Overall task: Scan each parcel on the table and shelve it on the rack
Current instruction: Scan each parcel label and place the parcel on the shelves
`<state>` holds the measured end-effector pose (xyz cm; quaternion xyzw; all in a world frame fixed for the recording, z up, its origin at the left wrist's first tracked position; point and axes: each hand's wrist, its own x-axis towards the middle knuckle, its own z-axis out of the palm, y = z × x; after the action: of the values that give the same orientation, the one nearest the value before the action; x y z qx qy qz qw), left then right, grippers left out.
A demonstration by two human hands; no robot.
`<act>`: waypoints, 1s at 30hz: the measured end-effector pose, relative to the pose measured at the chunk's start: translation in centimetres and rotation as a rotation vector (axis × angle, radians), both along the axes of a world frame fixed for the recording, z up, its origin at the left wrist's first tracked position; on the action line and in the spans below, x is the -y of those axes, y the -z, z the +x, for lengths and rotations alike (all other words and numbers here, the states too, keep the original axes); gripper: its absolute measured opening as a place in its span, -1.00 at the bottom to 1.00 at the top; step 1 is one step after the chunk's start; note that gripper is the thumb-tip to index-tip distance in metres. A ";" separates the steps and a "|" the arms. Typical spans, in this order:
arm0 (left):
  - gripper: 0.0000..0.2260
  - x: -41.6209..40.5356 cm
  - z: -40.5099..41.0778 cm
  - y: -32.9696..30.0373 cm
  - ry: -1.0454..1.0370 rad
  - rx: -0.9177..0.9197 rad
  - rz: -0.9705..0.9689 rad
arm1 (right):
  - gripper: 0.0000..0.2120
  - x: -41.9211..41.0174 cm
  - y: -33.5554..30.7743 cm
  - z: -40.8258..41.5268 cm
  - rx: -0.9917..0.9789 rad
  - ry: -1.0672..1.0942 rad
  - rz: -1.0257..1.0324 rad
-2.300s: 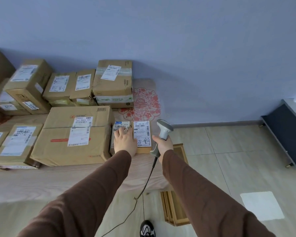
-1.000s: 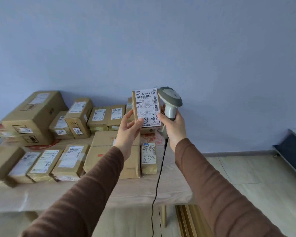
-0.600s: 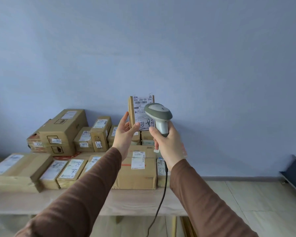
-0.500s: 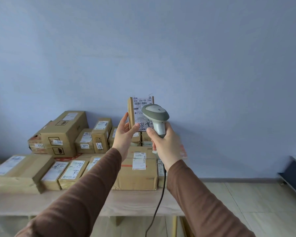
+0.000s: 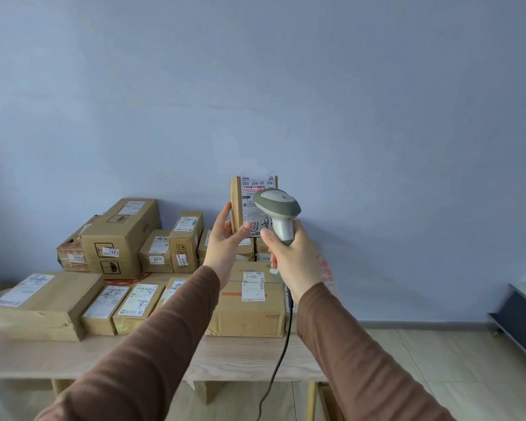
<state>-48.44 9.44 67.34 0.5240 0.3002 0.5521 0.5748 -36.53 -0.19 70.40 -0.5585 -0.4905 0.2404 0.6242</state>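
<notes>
Left side, wooden table (image 5: 249,357): roughly a dozen brown cardboard parcels (image 5: 120,238), rectangular, taped, white labels; exact count unclear, some hidden behind arms. Front row: one wide flat box (image 5: 47,302), two slim ones, one large carton (image 5: 249,305). Centre: left hand (image 5: 225,241) grips one small flat parcel (image 5: 236,205) upright above table, thumb on label face; red scan line across barcode. Right hand (image 5: 292,256) wrapped round one grey plastic scanner (image 5: 278,208), rounded head, black cord hanging. Two brown sleeves. Floor: beige tiles.

Makeshift parcel-sorting room, indoors.
Labelled cardboard parcels (image 5: 120,235) heaped on plain wooden table (image 5: 249,357), corded barcode scanner (image 5: 278,212), bare blue wall (image 5: 377,117), tiled floor (image 5: 438,360).
</notes>
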 end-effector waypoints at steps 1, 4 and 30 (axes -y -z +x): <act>-0.38 0.0 -0.2 0.1 -0.002 -0.002 0.001 | -0.74 0.1 0.0 -0.2 -0.003 -0.005 0.004; -0.36 0.1 -1.0 0.4 -0.009 -0.011 0.001 | -0.75 0.3 0.0 -0.7 -0.004 -0.024 0.004; -0.35 3.3 -29.4 -2.6 -0.742 0.027 -0.072 | -0.72 -12.4 -1.6 -25.0 -0.176 -0.708 0.031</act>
<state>-77.81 6.09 69.93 0.3518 0.4813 0.7189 0.3575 -61.53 12.25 71.96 -0.3218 -0.6016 0.4811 0.5505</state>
